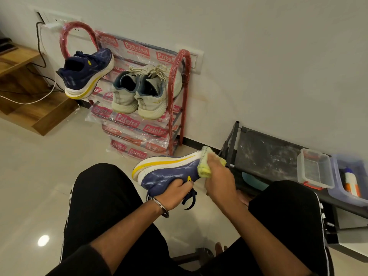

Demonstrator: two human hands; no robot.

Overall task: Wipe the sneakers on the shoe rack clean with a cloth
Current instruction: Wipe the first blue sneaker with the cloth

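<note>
The right hand and yellow cloth cover the toe of the blue sneaker. Right of that sneaker, the lilac tub runs off the frame's edge, its bottle label too blurred to read. The left hand hides the sneaker's collar.
</note>
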